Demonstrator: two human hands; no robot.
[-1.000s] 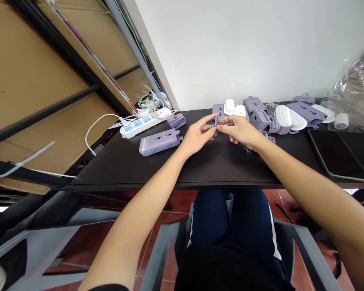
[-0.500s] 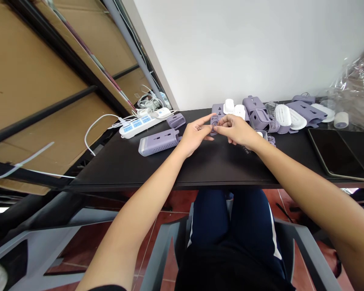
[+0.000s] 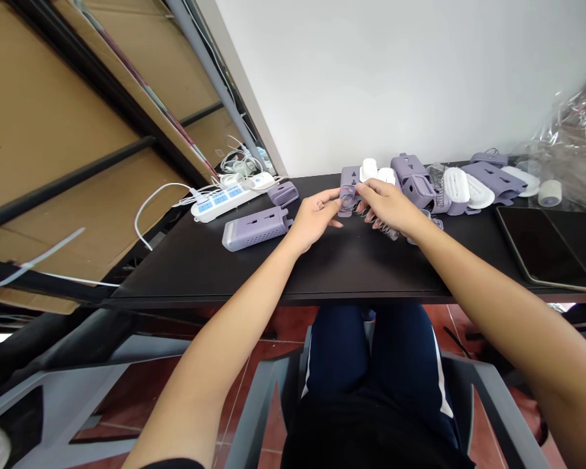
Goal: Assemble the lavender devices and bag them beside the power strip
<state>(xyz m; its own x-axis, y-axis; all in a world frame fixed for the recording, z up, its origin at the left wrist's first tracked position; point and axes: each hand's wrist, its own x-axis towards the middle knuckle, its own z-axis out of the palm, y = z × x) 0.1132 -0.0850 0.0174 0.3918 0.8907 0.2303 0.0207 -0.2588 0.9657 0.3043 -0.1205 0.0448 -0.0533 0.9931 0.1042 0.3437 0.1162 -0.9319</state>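
Over the black table [image 3: 322,267] my left hand [image 3: 314,218] and my right hand [image 3: 388,205] meet on a small purple plastic part [image 3: 346,198]. Both hands pinch it, held just above the tabletop. A thin metal spring [image 3: 383,229] shows under my right fingers, and whether that hand grips it I cannot tell. A long purple slotted housing [image 3: 256,229] lies left of my left hand. Behind the hands stand several purple and white plastic shells [image 3: 415,182].
A white power strip [image 3: 224,197] with cables lies at the back left. A dark tablet [image 3: 542,251] rests at the right. A roll of tape [image 3: 549,193] and clear plastic bag [image 3: 573,143] sit at the far right. Cardboard panels and a black frame stand to the left.
Both hands have shifted slightly away from me while turning the small purple part. The spring now shows below my right fingers.
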